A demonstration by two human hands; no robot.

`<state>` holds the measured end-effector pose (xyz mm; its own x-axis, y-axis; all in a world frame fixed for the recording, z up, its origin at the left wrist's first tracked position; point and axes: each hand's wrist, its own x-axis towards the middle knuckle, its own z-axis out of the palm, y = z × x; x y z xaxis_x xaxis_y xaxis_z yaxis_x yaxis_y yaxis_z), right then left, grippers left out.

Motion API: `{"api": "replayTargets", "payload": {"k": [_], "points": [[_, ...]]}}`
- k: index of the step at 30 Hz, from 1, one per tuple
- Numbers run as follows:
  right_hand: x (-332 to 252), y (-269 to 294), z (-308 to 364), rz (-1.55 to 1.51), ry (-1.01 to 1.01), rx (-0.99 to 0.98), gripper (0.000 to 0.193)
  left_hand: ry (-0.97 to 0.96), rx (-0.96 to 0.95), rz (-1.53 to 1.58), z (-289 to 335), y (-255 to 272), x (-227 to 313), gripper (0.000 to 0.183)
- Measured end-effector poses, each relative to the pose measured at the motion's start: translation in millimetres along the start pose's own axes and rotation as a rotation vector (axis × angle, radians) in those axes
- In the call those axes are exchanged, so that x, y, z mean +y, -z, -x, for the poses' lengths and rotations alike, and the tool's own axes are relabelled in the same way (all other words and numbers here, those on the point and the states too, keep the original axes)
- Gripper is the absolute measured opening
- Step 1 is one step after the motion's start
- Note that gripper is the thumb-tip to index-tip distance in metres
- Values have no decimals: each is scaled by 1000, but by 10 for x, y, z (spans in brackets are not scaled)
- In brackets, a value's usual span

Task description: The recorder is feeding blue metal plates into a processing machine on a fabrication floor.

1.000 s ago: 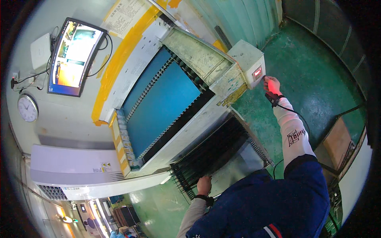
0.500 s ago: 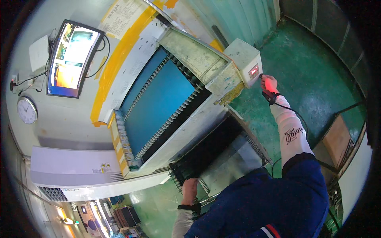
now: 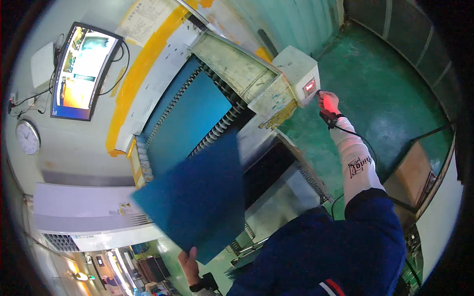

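Observation:
A thin, stiff blue sheet (image 3: pixel 197 197) is tilted in front of the machine, gripped at its lower edge by my left hand (image 3: pixel 189 267). Farther off, a second blue sheet (image 3: pixel 190 116) lies in the machine's opening, flanked by rows of spiral rollers (image 3: pixel 224 118). My right hand (image 3: pixel 328 102) is closed at the corner of a pale control box (image 3: pixel 297 74) with a lit red display. Its fingers seem to pinch a small dark knob, mostly hidden. Below the opening stands a slotted rack (image 3: pixel 279 207), partly covered by the held sheet.
A lit monitor (image 3: pixel 84 71) and a clock (image 3: pixel 27 136) hang on the left wall above a white air conditioner (image 3: pixel 89 209). At the right a brown board (image 3: pixel 410 170) leans in a metal frame on the green floor (image 3: pixel 360 74). A dark cable runs along my right sleeve.
My left hand has moved left from the rack and now has a blue sheet raised in front of the machine. My right hand stays at the control box.

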<state>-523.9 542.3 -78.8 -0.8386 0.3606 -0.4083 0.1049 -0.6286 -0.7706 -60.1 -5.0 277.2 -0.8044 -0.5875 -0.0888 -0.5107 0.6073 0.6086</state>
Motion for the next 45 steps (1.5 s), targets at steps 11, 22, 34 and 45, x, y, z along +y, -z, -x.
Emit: {"api": "replayTargets", "payload": {"k": [11, 22, 34, 45], "points": [[-67, -134, 130, 49, -43, 75, 19, -7, 30, 1145, -55, -292, 52, 41], [-40, -41, 69, 144, -21, 33, 26, 144, -66, 1392, -261, -745, -261, 46], [-36, -76, 70, 135, -14, 76, 24, 250, -105, 1583, -344, -1157, -531, 41], [-117, -132, 167, 143, -40, 110, 23, 331, -154, 1539, -349, -1298, -448, 44]]}}
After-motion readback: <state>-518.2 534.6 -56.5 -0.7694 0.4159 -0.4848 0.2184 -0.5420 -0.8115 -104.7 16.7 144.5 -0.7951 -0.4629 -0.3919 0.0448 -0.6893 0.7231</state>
